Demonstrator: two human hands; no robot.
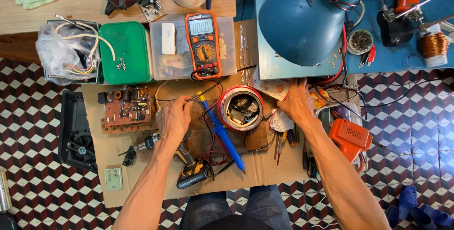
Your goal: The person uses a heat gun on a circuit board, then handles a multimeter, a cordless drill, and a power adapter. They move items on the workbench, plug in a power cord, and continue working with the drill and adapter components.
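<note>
Near the middle of the cardboard sheet point(265, 166), L hand point(175, 116) pinches a thin black probe point(197, 96) w/ fingertips, tip pointing toward the sheet's back edge, lead running up to the orange multimeter point(204, 44). Meter lies on a clear plastic box point(227, 50) at the back edge, next to a green lid point(125, 52) w/ a few screws on it. R hand point(297, 101) is laid flat, fingers spread, holding nothing, on papers point(272, 88) just beside the red-rimmed tin point(242, 108) full of bits, toward the sheet's back right corner. Blue soldering iron point(222, 133) lies diagonally between the hands, just R of the L hand, touching neither. Brown circuit board point(127, 109) sits near the sheet's left edge, apart from the L hand. Cordless drill point(182, 161) lies under the L forearm near the front edge. Orange solder gun point(351, 137) rests off the sheet's right edge, beside the R forearm. Big blue lamp shade point(302, 22) hangs over the back right.
</note>
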